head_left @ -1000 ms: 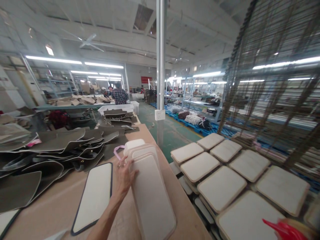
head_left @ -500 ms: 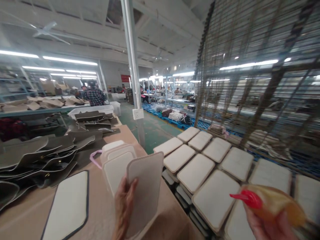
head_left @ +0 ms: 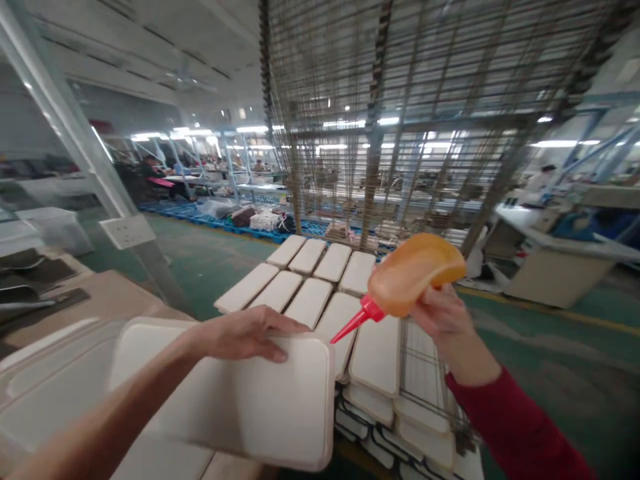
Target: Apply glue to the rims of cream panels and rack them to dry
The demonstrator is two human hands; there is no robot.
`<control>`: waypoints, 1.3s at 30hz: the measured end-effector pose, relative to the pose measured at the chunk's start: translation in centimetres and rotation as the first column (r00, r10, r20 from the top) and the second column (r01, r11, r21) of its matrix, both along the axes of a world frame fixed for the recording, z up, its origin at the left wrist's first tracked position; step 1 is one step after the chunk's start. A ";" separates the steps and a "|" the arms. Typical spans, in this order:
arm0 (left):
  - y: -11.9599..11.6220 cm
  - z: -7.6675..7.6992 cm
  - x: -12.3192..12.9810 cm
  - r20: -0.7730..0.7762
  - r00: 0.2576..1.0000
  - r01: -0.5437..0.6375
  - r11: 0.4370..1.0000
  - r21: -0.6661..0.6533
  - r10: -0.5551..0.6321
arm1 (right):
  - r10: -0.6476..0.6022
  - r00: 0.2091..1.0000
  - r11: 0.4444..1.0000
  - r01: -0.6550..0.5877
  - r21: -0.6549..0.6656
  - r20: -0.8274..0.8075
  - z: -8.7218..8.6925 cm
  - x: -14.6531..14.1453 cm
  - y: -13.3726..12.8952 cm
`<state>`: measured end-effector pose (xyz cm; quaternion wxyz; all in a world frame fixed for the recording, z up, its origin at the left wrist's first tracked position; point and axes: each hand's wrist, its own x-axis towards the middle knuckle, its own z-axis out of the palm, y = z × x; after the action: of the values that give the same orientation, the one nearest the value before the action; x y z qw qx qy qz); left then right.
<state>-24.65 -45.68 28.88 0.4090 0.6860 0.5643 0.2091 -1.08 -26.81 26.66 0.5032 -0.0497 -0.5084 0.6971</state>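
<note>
A pale panel with rounded corners is gripped at its upper edge by my left hand, thumb over its face and fingers at the edge or behind. It reaches from the table out toward the rack. My right hand is wrapped round an amber squeeze bottle, which is tilted so its red nozzle points down and left. The nozzle tip appears close to the panel's upper right corner; whether it touches I cannot tell. More pale panels lie at the left under my forearm.
Rows of similar panels lie on a wire rack in several layers. Wire mesh frames rise behind it. A metal post with a socket box stands left, beside the brown-covered table. Several people sit far back.
My view has swung right. The left hand has brought a panel rightward and turned it flatter. The bottle has been raised and tilted nozzle-down, close to the panel's corner.
</note>
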 end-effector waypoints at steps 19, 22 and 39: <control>4.2 3.7 5.0 0.110 0.932 0.361 0.856 -0.369 -0.346 | 0.220 0.967 0.975 -0.221 -0.007 0.125 2.8 2.7 -1.8; 4.0 3.7 5.2 0.121 0.930 0.366 0.844 -0.393 -0.347 | 0.253 0.959 0.967 -0.253 -0.013 0.125 2.8 2.6 -2.0; 3.4 3.7 5.4 0.135 0.919 0.392 0.815 -0.427 -0.371 | 0.336 0.929 0.941 -0.336 -0.026 0.156 2.7 2.3 -2.4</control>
<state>-19.20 -42.25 32.60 0.6012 0.6679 0.4387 0.0034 1.21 -29.22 29.41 0.3346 -0.0169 -0.5478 0.7666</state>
